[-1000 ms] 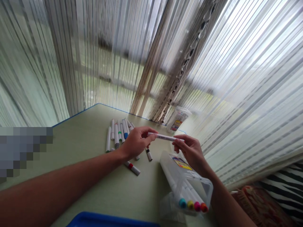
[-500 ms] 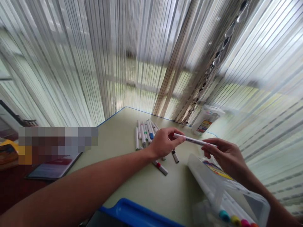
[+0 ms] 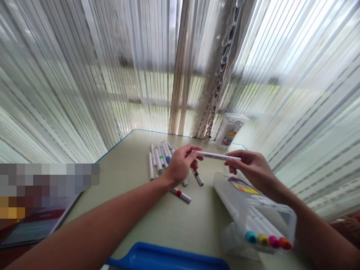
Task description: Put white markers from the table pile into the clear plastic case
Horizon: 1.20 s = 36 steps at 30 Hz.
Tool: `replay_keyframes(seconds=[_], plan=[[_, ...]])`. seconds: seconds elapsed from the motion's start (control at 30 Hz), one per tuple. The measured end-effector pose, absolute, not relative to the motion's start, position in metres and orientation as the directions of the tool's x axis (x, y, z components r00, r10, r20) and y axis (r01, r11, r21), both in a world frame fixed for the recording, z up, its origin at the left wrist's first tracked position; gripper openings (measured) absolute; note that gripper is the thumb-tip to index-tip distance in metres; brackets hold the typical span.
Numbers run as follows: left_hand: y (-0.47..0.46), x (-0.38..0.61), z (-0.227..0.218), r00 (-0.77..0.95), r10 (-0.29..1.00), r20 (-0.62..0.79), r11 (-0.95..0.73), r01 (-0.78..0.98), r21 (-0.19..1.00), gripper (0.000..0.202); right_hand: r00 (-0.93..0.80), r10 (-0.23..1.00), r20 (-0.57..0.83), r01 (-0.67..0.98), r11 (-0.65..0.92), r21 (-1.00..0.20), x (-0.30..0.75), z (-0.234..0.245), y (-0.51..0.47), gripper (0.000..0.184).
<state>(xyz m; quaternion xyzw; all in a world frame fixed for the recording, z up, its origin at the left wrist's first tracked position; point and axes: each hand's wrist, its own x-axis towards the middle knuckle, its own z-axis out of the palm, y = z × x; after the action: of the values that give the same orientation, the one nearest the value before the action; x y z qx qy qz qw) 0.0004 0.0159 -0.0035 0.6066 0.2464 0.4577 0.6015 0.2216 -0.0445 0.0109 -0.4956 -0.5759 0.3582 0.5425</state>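
A slim white marker (image 3: 212, 155) stretches nearly level between my two hands. My left hand (image 3: 182, 163) pinches its left end, and my right hand (image 3: 250, 165) grips the right end, where a bit of pink shows. Behind and beside my left hand lies a loose group of white markers (image 3: 159, 159) with green, blue and grey parts. Closer to me rest a marker with a red band (image 3: 182, 195) and one with a black band (image 3: 198, 177). Below my right hand a clear plastic case (image 3: 225, 195) holds markers with teal, yellow, pink and orange ends.
A second clear container (image 3: 229, 131) with a label stands at the table's back right. At the near edge is a blue tray (image 3: 168, 258). The pale green table (image 3: 123, 172) meets striped curtains (image 3: 152, 93) behind. A blurred-out patch covers the left side.
The marker between my hands has turned from slanting down rightward to almost level; pink now shows at its right end instead of red at its left. The whole view has shifted.
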Motion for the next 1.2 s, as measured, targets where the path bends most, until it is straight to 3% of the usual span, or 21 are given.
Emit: replay_keyframes(seconds=[0.17, 0.5, 0.83, 1.2], plan=[[0.0157, 0.0002, -0.0021, 0.468, 0.852, 0.234, -0.116, -0.267, 0.957, 0.022, 0.08, 0.964, 0.253, 0.184, 0.235, -0.954, 0.22, 0.0136, -0.0452, 0.029], [0.0166, -0.0006, -0.0069, 0.487, 0.815, 0.316, -0.301, -0.111, 0.947, 0.029, 0.045, 0.971, 0.235, 0.115, 0.228, -0.967, 0.2257, 0.0078, -0.0433, 0.025], [0.0161, -0.0009, -0.0037, 0.462, 0.838, 0.291, -0.263, -0.127, 0.957, 0.024, -0.032, 0.97, 0.242, 0.127, 0.244, -0.961, 0.2247, 0.0102, -0.0447, 0.026], [0.0163, 0.0002, -0.0062, 0.474, 0.822, 0.316, -0.3, -0.112, 0.947, 0.025, 0.031, 0.969, 0.244, 0.19, 0.234, -0.953, 0.2218, 0.0134, -0.0459, 0.022]])
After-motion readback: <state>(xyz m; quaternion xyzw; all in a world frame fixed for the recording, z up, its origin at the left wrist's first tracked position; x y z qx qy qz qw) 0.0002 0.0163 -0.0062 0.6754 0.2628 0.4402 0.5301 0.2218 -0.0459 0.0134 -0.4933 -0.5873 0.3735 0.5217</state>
